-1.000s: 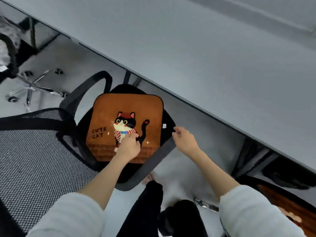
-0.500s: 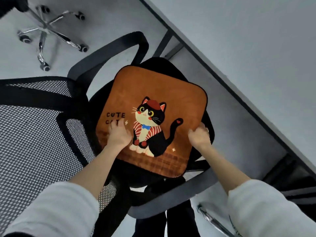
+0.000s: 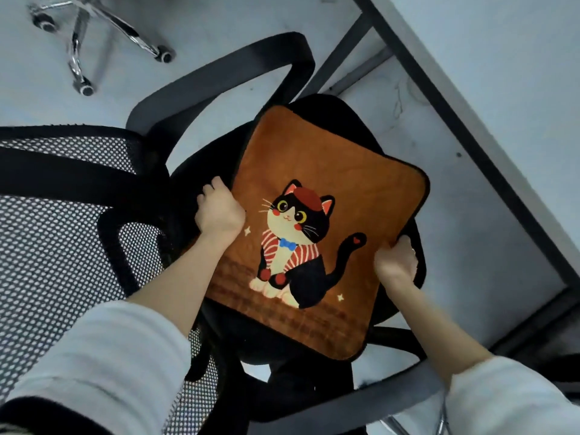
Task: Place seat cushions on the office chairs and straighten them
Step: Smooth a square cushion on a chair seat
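Note:
An orange seat cushion (image 3: 329,171) printed with a black-and-white cat lies on the black seat of an office chair (image 3: 219,73), turned at an angle to the seat. My left hand (image 3: 219,210) grips the cushion's left edge, fingers curled round it. At the cushion's right edge my right hand (image 3: 395,262) grips it too, its fingers hidden under the fabric. The chair's mesh backrest (image 3: 56,246) fills the left side, and one grey armrest crosses below my right arm.
A grey desk (image 3: 518,89) with a dark frame runs diagonally along the right, close to the chair. The chrome wheeled base of another chair (image 3: 84,36) stands on the pale floor at the top left.
My left hand slid from the cushion's top to its left edge and my right hand took hold of the right edge. The cushion has turned clockwise on the seat, and my view has moved closer.

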### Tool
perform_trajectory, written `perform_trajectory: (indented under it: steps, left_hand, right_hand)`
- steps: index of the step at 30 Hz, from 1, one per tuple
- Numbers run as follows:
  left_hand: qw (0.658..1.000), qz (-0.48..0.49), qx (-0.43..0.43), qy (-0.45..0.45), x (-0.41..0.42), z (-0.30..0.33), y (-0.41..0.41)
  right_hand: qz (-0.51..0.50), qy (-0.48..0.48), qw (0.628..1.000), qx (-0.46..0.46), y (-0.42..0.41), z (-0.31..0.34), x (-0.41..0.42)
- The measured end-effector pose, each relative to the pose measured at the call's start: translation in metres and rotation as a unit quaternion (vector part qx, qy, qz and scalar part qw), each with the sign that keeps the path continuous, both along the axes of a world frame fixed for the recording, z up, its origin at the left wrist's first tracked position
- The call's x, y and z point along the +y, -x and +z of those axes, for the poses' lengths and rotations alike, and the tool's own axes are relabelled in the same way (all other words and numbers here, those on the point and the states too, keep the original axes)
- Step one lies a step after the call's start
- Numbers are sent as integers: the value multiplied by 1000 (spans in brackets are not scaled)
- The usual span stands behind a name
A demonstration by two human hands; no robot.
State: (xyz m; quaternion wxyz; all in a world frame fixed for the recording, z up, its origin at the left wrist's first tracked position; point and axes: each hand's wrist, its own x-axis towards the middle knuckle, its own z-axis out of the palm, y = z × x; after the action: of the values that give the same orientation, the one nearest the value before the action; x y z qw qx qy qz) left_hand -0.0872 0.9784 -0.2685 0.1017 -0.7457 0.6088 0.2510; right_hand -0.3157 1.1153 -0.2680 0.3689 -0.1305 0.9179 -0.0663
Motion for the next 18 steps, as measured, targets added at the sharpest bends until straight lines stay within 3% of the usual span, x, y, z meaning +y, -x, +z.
perform_trajectory:
  steps: [3, 6, 9, 11, 13, 15, 17, 18]
  left_hand:
    - [997, -69, -16, 17, 24, 24, 13]
    - [996, -84, 21, 33, 46, 53, 28]
    - [995, -9, 94, 19, 66, 82, 46]
    - [976, 107, 187, -16, 79, 90, 53]
    - [926, 260, 268, -63, 87, 98, 53]
    - [852, 393, 329, -110, 89, 107, 49]
    - [776, 461, 390, -181, 94, 118, 46]
    - [760, 460, 405, -217, 96, 126, 46]
  right_hand:
    - [104, 65, 992, 34, -13, 27, -8]
    - [186, 140, 970, 76, -19, 55, -23]
    - [288, 175, 940, 60, -20, 85, -41]
    - [367, 193, 910, 33, -19, 105, -58]
    - [444, 198, 873, 24, -19, 123, -79]
    - [511, 189, 838, 35, -23, 137, -104]
    - [564, 176, 804, 59, -32, 146, -124]
    - [592, 168, 784, 75, -40, 148, -132]
